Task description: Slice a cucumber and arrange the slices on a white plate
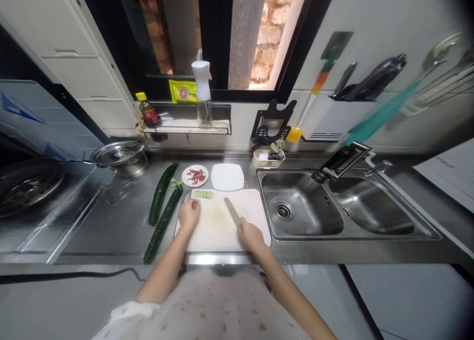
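Note:
A white cutting board [244, 207] lies on the steel counter in front of me. My right hand [250, 234] is closed round the handle of a knife [232, 211] whose blade points up and left over the board. My left hand [189, 213] rests curled on the board's left edge, just below a short row of cucumber slices [203, 194]; what its fingers hold, if anything, is hidden. Two long dark green cucumbers [163, 216] lie on the counter left of the board, one with a cut end near the slices.
A small plate of red pieces [195, 175] and an empty white plate [227, 176] sit behind the board. A double steel sink [335, 207] with a faucet [338, 163] is to the right. A lidded pot [118, 155] stands at the left, with bottles on a shelf behind.

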